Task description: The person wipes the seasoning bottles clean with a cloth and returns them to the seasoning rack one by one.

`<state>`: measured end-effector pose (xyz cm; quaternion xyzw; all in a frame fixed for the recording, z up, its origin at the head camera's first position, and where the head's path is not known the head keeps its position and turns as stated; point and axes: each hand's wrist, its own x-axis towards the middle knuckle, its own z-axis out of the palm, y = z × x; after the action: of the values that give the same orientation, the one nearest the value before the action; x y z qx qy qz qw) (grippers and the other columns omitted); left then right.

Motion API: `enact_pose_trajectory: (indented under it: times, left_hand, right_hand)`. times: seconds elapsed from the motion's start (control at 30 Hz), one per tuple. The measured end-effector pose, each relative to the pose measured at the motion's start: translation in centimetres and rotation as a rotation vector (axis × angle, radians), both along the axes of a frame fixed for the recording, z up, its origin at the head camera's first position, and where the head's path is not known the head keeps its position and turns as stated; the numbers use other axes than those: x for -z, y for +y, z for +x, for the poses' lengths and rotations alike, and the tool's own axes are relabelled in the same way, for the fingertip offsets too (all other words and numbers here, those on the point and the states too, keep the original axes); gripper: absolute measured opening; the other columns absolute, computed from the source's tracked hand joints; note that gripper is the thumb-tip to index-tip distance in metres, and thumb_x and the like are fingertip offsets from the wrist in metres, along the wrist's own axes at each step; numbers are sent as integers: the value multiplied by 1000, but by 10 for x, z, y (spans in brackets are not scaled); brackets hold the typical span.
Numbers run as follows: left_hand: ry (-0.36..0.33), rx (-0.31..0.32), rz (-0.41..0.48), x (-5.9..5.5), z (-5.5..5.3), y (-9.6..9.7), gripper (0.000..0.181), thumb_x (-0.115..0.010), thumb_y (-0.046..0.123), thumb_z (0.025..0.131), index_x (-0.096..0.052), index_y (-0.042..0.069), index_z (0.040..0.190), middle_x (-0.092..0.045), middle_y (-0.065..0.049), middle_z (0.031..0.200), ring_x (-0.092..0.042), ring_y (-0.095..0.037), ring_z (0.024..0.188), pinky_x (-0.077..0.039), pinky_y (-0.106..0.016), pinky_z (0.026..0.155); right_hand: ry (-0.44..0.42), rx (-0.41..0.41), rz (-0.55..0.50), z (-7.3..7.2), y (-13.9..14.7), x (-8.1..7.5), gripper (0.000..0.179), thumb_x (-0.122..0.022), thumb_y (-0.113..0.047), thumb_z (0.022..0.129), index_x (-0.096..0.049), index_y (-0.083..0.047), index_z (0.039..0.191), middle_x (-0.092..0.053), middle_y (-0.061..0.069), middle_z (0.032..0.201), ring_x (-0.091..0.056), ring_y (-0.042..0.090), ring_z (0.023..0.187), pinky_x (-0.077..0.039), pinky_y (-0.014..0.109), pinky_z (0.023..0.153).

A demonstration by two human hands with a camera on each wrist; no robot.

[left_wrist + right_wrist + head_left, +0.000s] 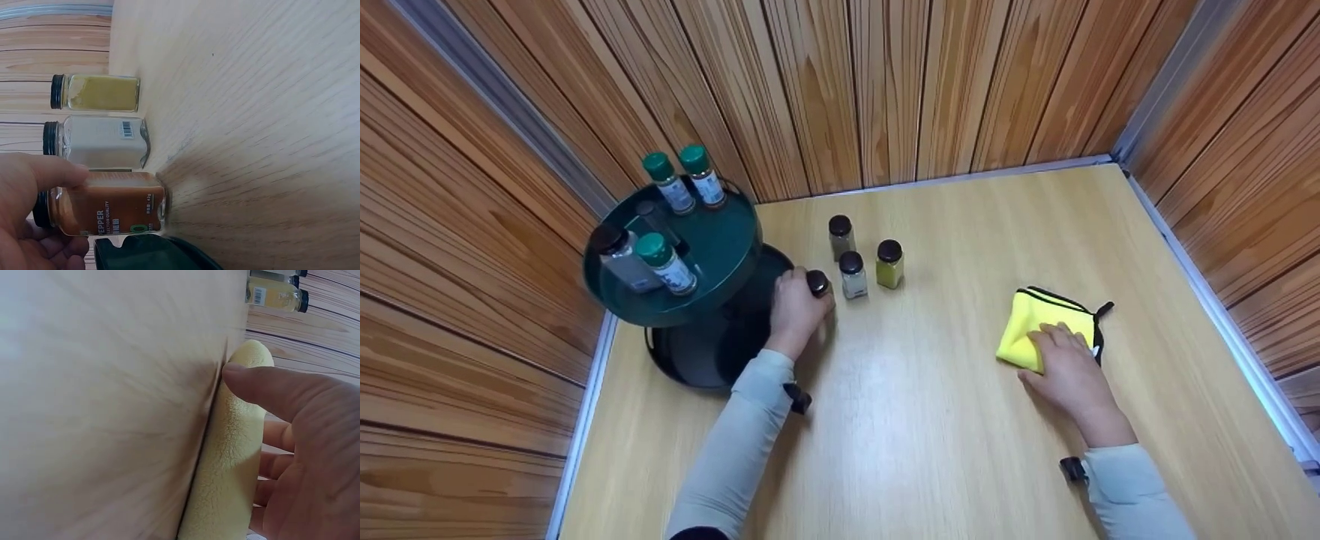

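With thumb and curled fingers, my left hand [799,311] grips a pepper jar [112,205] of reddish-brown powder, upright on the table beside the lower tray. Its black cap [817,281] shows in the head view. Close by stand a jar of pale contents [853,277], a jar of yellow-green powder [889,266] and another black-capped jar [841,236]. On the right, my right hand [1069,379] rests on a folded yellow cloth [1020,330] with black edging. In the right wrist view the thumb touches the cloth's side, and the other fingers lie over its top, partly hidden.
A two-tier dark green round stand occupies the left. Its upper tray [720,259] bears green-capped bottles [667,262], a large dark-capped jar [622,259] and a dark clear container [656,221]. The lower tray [690,360] is partly covered by it. Wood-panel walls [885,90] border the table.
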<state>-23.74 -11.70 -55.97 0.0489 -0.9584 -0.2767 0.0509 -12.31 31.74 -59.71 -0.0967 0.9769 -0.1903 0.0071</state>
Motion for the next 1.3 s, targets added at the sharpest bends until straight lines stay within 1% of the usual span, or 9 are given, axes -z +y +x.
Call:
enact_pose_trajectory:
  times: [0.17,0.33,0.53,0.7,0.83,1.0,1.1,1.2,1.3]
  left_hand:
    - [1,-4,38,-6,9,-4,57,-84,28,81,-60,-1,124,-61,-15,118,-56,-31,115,-47,-44,104]
    - [11,-13,80,-16,16,-2,55,-85,29,80,-60,3,122,-60,-11,117,-55,-28,114,-47,-44,103]
    - [43,10,72,-22,29,5,54,-85,31,80,-61,5,122,-61,-9,117,-54,-26,113,-47,-43,102]
    - [70,31,106,-25,40,9,55,-87,31,78,-62,7,121,-62,-8,117,-53,-26,113,-45,-43,101]
    - [84,74,150,-25,49,12,55,-88,29,77,-63,7,121,-63,-8,117,-53,-27,114,-45,-42,102]
    - [80,144,179,-21,57,17,55,-87,27,76,-63,7,121,-65,-8,119,-54,-28,117,-45,-43,103]
    - [59,187,208,-17,60,23,54,-87,25,76,-63,7,121,-65,-8,118,-57,-27,116,-46,-43,104]
    - [29,227,257,-13,62,30,53,-87,21,76,-62,6,121,-64,-8,118,-59,-25,115,-46,-41,105]
    - [-22,243,314,-12,65,36,55,-87,17,77,-61,7,124,-62,-7,121,-59,-23,117,-46,-41,108]
  right_hand:
    - [29,-7,-2,-2,-3,4,65,-80,-18,82,-51,9,134,-46,37,140,-34,59,137,-25,68,114]
    - [77,-22,30,-3,-3,2,65,-77,-14,83,-50,13,135,-50,38,137,-41,58,133,-32,65,113]
    - [31,-39,89,-3,-4,-6,55,-64,-12,87,-54,16,134,-52,40,137,-43,60,131,-34,65,112]
    - [22,-26,52,-5,-6,-7,51,-58,-10,90,-54,17,133,-54,39,136,-46,60,130,-37,64,111]
    - [43,-7,7,-8,-6,-6,50,-57,-9,91,-54,17,134,-56,39,134,-49,57,129,-40,65,107]
    - [44,13,-17,-9,-5,-7,47,-55,-10,94,-55,15,133,-59,37,130,-56,53,120,-45,65,99]
    - [42,27,-21,-9,-3,-8,43,-54,-11,95,-58,13,131,-62,34,125,-61,51,112,-47,64,93]
    - [46,48,-29,-9,-1,-9,40,-53,-12,95,-60,10,129,-66,30,118,-65,48,102,-49,64,86]
    - [42,63,-38,-10,-1,-9,37,-52,-13,96,-63,7,125,-68,26,112,-65,44,95,-49,64,82]
